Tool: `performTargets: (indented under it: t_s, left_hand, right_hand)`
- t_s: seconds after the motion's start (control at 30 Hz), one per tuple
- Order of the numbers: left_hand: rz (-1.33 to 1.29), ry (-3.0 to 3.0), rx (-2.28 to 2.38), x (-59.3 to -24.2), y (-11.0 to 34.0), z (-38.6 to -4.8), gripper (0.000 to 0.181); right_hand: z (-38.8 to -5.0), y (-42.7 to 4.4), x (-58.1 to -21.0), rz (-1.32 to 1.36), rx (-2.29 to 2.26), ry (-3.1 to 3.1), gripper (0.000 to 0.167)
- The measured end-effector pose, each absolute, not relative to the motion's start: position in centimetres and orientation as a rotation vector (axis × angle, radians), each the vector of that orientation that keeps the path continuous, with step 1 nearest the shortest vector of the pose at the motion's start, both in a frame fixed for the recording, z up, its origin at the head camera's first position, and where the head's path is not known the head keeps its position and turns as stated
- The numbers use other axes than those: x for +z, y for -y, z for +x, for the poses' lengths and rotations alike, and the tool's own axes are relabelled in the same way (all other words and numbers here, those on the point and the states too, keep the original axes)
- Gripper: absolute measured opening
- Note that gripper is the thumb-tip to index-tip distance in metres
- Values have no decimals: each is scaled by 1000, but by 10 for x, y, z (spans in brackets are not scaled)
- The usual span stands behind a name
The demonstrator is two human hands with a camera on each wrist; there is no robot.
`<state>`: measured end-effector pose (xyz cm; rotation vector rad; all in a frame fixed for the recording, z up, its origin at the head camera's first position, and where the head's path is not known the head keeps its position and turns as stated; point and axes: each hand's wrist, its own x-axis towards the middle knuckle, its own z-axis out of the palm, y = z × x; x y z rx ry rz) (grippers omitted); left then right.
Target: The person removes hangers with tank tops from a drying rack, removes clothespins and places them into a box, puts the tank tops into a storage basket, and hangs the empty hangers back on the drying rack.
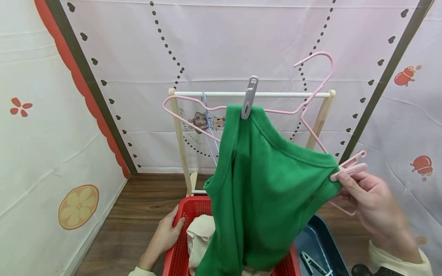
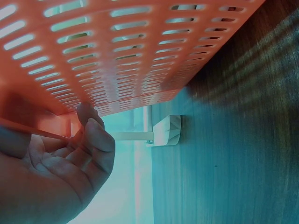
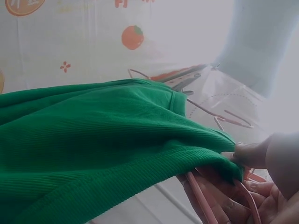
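Observation:
A green sleeveless top [image 1: 272, 188] hangs on a pink hanger [image 1: 315, 92], its hook pointing up. One shoulder is clipped to the hanger's bar by a grey clothespin [image 1: 250, 97]. At the other shoulder, my right hand [image 1: 376, 203] pinches a pink clothespin [image 1: 350, 167] against the fabric; the right wrist view shows the fingers [image 3: 233, 205] beneath the cloth and around the hanger wire. My left hand [image 1: 166, 234] grips the left rim of a red basket [image 1: 177, 245], thumb over the edge. From the left wrist view, its fingers [image 2: 100, 142] curl at the basket's slotted wall.
Behind the top stands a rack with a white rod [image 1: 221, 93] and wooden posts, a blue hanger [image 1: 208, 119] on it. Cream cloth [image 1: 200, 234] lies in the basket. Right of it sits a dark blue tray [image 1: 319, 234] holding a green clothespin [image 1: 307, 262].

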<state>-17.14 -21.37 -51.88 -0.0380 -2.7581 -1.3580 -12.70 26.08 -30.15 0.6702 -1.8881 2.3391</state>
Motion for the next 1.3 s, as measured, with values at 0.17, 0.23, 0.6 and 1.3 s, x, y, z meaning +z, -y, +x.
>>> performTargets:
  t_s: [0.17,0.23,0.6,1.3]
  left_hand:
    - [-41,2759,-1356,-519,214,-171,57]
    - [-42,2759,-1359,-518,214,-171,57]
    - [-22,2744,-1434,-516,212,-169,58]
    - [-22,2749,-1411,-518,213,-171,57]
  right_hand:
    - [-127,-258,-305,697,2339,1912,35]
    - [-126,-258,-308,688,2330,1932,35]
    - [-125,-254,-320,573,2269,2113,31]
    - [-125,-263,-347,706,2094,2440,34]
